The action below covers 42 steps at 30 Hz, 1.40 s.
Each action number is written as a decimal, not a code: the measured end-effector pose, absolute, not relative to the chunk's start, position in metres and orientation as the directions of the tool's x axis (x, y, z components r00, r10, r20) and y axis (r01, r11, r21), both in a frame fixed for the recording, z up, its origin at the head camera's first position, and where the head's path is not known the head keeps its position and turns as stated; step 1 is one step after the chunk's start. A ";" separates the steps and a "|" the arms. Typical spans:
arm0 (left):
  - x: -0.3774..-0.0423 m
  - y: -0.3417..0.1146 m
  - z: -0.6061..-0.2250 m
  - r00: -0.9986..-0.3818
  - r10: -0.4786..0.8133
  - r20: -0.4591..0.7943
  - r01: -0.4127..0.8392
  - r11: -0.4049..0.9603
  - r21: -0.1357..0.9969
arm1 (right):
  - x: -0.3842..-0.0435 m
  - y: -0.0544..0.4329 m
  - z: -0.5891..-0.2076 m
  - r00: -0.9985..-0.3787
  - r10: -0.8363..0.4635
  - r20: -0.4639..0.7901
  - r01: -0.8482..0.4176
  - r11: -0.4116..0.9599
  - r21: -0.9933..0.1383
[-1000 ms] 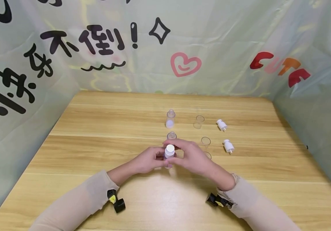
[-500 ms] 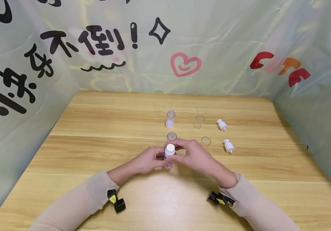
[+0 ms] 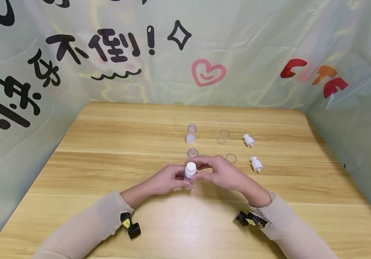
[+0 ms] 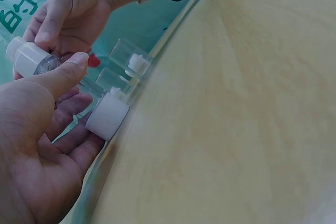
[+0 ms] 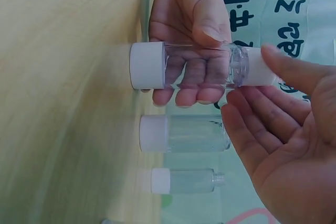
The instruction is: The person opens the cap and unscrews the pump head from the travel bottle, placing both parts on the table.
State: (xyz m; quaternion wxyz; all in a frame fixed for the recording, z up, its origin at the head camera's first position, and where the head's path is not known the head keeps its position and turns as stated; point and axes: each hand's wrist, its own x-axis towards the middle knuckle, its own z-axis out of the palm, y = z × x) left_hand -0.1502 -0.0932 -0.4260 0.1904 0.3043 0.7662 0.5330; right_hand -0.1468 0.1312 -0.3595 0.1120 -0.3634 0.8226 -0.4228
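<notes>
A clear bottle (image 5: 147, 65) with a white base stands upright on the table, a white pump top (image 3: 190, 167) on its neck. My left hand (image 3: 166, 178) holds the bottle's clear body, thumb on the near side and fingers behind it, as the right wrist view shows. My right hand (image 3: 221, 173) is at the white pump top (image 5: 257, 66), its thumb (image 5: 274, 59) pressed on one side and curled fingers on the other. Just behind the hands stands a similar bottle (image 3: 192, 152) without a pump, its lower part hidden.
Farther back is another open bottle (image 3: 191, 133). To its right stand clear cylindrical covers, one at the back (image 3: 223, 137) and one nearer (image 3: 231, 158). Two white pump tops (image 3: 248, 140) lie farther right. A printed cloth (image 3: 243, 43) encloses the table's back and sides.
My right hand has shifted slightly right, its thumb sliding round the pump top's near side. A clear cover beside the wrist is now hidden behind it. The left hand and bottle stay put.
</notes>
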 end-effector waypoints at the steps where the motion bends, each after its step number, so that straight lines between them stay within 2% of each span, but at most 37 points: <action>1: -0.150 -0.093 -0.426 -0.744 0.667 0.032 0.268 0.254 0.929 | -0.146 0.131 -0.359 -0.715 -0.688 0.123 -0.503 0.384 -0.774; 10: -0.150 -0.094 -0.425 -0.747 0.664 0.028 0.267 0.261 0.928 | -0.139 0.121 -0.361 -0.736 -0.641 0.219 -0.589 0.446 -0.674; 19: -0.150 -0.095 -0.426 -0.747 0.663 0.049 0.298 0.269 0.916 | -0.133 0.110 -0.370 -0.770 -0.567 0.293 -0.590 0.458 -0.665; 25: -0.150 -0.095 -0.426 -0.746 0.664 0.047 0.288 0.258 0.922 | -0.135 0.112 -0.371 -0.770 -0.576 0.274 -0.579 0.451 -0.679; 31: -0.150 -0.094 -0.426 -0.743 0.668 0.033 0.255 0.237 0.938 | -0.138 0.118 -0.364 -0.764 -0.613 0.202 -0.537 0.429 -0.727; 42: -0.149 -0.093 -0.426 -0.742 0.669 0.042 0.249 0.216 0.944 | -0.145 0.128 -0.361 -0.722 -0.679 0.137 -0.509 0.386 -0.770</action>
